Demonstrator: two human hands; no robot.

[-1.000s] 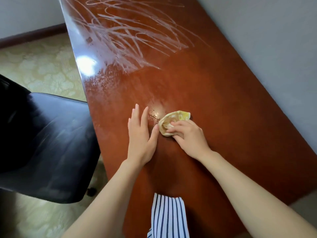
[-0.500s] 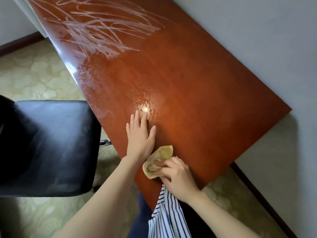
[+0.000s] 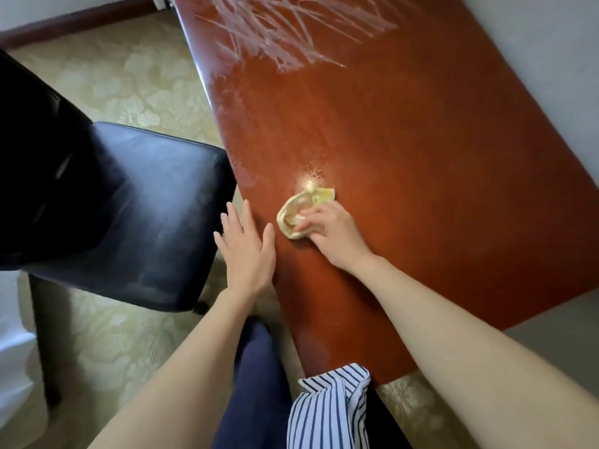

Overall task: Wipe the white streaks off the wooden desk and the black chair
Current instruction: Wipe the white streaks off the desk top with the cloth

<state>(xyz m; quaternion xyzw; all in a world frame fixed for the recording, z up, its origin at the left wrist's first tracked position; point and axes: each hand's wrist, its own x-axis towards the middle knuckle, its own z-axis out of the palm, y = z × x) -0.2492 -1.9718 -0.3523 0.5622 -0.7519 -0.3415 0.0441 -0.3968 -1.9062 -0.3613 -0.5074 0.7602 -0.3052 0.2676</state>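
Pressing a bunched cloth (image 3: 296,215) on the clean-looking near half of the desk (image 3: 421,163), right hand (image 3: 334,233) fingers curled round it, left hand (image 3: 248,251) flat with fingers spread, the person has far-end white streaks (image 3: 291,37) and the chair (image 3: 146,205) left.

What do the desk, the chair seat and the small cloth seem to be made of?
Desk: likely wood or veneer, reddish-brown with glossy varnish; it mirrors a light spot. Chair seat: black leather or imitation, padded; it has a soft sheen. Cloth: soft yellowish fabric, crumpled in folds under the right hand.
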